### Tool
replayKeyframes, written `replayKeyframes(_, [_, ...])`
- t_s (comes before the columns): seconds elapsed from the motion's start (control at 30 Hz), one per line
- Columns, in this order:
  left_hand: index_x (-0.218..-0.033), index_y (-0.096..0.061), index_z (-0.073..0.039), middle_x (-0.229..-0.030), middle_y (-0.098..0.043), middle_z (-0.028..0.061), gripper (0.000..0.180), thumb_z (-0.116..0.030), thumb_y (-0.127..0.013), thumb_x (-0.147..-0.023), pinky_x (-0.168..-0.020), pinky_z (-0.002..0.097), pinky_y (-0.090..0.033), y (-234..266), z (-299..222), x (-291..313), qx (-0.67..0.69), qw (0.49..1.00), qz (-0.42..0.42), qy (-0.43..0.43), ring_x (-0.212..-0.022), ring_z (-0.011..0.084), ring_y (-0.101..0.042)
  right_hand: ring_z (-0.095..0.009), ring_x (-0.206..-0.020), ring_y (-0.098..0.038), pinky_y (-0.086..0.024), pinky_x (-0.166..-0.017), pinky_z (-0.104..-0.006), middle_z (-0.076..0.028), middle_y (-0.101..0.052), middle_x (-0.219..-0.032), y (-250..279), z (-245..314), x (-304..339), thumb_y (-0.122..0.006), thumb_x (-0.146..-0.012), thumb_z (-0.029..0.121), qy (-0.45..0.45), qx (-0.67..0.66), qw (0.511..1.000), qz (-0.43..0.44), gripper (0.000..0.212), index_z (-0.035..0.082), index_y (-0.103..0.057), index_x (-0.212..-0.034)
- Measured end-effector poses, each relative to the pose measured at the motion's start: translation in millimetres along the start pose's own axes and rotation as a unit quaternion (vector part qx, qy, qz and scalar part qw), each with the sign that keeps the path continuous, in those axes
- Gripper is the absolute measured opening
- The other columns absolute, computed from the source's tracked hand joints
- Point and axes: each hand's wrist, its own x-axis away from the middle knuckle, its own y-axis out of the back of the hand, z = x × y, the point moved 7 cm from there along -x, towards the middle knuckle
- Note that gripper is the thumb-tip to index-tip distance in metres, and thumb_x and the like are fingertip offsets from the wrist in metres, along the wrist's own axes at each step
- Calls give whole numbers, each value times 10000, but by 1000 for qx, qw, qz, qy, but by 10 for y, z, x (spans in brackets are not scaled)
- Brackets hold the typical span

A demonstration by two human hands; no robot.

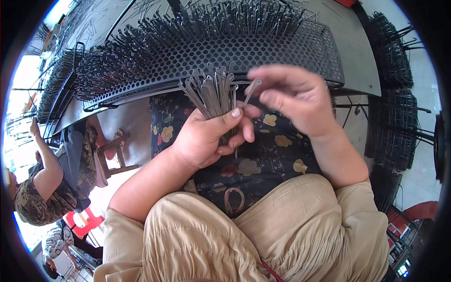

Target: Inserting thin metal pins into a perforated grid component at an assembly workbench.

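My left hand [202,136] is closed around a bundle of thin grey metal strips [210,96] with small holes or loops at their upper ends. The strips fan upward out of the fist, over my lap. One strip [252,92] leans off to the right, its lower end by the left thumb and its top between the fingers of my right hand [300,96]. Those fingers are apart and a little blurred; they do not close on the strip. Just beyond both hands is a black perforated metal rack [300,58], with many dark hooked metal pieces [188,33] standing in it.
The rack rests on a grey table [350,51] with loose strips at its back. More loaded racks [392,51] stand at the right. A dark flowered cloth [282,155] covers my lap. At the left sit another person [51,188], a wooden stool [112,155] and a red stool [84,223].
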Motion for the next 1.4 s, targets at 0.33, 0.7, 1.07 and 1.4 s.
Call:
replayKeyframes(0.33, [-1170,-541,-26,-872,-638,114,294,-261,-500,-998,-437,188,-341,-129,102,22,4,997,54,62,-613,110,-501,-133,-732,-614,-513,-658,-228,-150,-646,-979,-55,54,-15,-641,-845,-54,80,25,989,125,163,-22,-652,-1004])
replayKeyframes(0.7, [-1094,-560,-45,-891,-629,73,169,-122,-446,-996,-451,198,-371,173,60,-57,-132,983,-126,10,-659,90,-519,-101,-817,-645,-527,-684,-199,-113,-684,-947,716,659,-248,-627,-868,-90,356,361,837,-206,265,-10,-551,-1109])
replayKeyframes(1.07, [-1131,-538,-4,-913,-650,93,203,-137,-454,-1004,-460,210,-416,247,65,-66,-124,982,-138,25,-668,92,-541,-113,-847,-641,-524,-744,-224,-65,-682,-985,615,590,-357,-686,-820,-49,298,527,776,-179,162,13,-676,-969])
replayKeyframes(1.4, [-1077,-583,-38,-905,-656,80,166,-139,-484,-990,-467,195,-398,197,-53,15,-60,994,-90,-13,-664,102,-546,-98,-786,-629,-515,-716,-221,-51,-667,-870,24,157,-272,-663,-853,-31,6,258,964,-70,193,-17,-654,-1045])
